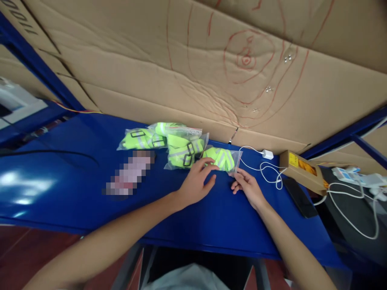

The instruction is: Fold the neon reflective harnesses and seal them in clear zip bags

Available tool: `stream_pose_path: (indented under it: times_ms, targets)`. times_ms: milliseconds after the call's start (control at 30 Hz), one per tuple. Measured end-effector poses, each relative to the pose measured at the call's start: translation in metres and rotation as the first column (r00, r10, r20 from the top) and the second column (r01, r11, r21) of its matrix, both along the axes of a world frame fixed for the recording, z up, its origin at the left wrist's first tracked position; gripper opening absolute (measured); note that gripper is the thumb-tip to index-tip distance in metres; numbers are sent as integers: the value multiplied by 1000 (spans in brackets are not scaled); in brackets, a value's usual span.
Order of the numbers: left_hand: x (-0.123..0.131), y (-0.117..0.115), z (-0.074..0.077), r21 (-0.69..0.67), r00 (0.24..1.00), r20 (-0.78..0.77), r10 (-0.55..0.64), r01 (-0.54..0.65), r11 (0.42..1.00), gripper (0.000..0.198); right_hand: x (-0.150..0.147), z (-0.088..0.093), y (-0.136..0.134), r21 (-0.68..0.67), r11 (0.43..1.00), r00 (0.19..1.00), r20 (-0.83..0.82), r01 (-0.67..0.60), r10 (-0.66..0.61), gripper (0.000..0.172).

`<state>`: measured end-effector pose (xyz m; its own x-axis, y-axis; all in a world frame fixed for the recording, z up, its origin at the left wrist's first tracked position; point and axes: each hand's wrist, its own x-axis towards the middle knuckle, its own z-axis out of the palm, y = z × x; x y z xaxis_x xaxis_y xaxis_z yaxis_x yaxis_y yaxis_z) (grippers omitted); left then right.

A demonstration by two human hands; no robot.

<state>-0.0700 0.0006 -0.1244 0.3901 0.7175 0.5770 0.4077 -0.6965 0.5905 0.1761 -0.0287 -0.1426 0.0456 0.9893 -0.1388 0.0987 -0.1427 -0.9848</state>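
Observation:
A clear zip bag [222, 158] with a folded neon-yellow reflective strap lies at the right end of a group of similar bags. My right hand [248, 188] pinches the lower right corner of this bag between thumb and fingers. At its left side, my left hand [196, 182] reaches over with curved fingers, thumb and index apart, the fingertips at the bag's edge. Left of that hand lies another bagged yellow strap [184, 151] with a black buckle. Further left is a bagged strap [142, 139] with black buckles, and behind it one more bag [171, 129].
The blue table [169, 225] backs onto a cardboard wall [136, 80] with red drawn rings. A blurred-out item [130, 175] lies left. At right are a white charger [267, 154] with cable, a black phone [299, 197] and a cardboard box [302, 171].

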Motion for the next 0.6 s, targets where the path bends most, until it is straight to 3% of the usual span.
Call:
stream_pose_path:
  times_ms: [133, 233, 333, 467, 600]
  targets:
    - [-19, 19, 19, 206, 940, 47, 338, -340, 918, 30, 0, -10, 2, 185, 979, 991, 80, 90, -106, 75]
    - [-28, 31, 22, 167, 878, 57, 475, -478, 862, 37, 2, -10, 1, 276, 959, 977, 179, 67, -120, 56]
    - [-26, 35, 10, 133, 875, -91, 476, -463, 876, 37, 5, -6, -2, 310, 950, 955, 289, -25, -70, 37]
    - [-18, 31, -10, 217, 872, -336, 356, -296, 930, 31, 8, -2, -3, 326, 930, 907, 420, -166, 15, 32]
    - [-18, 30, -12, 233, 868, -351, 352, -283, 930, 31, 10, 1, -2, 380, 892, 845, 535, -244, 4, 29]
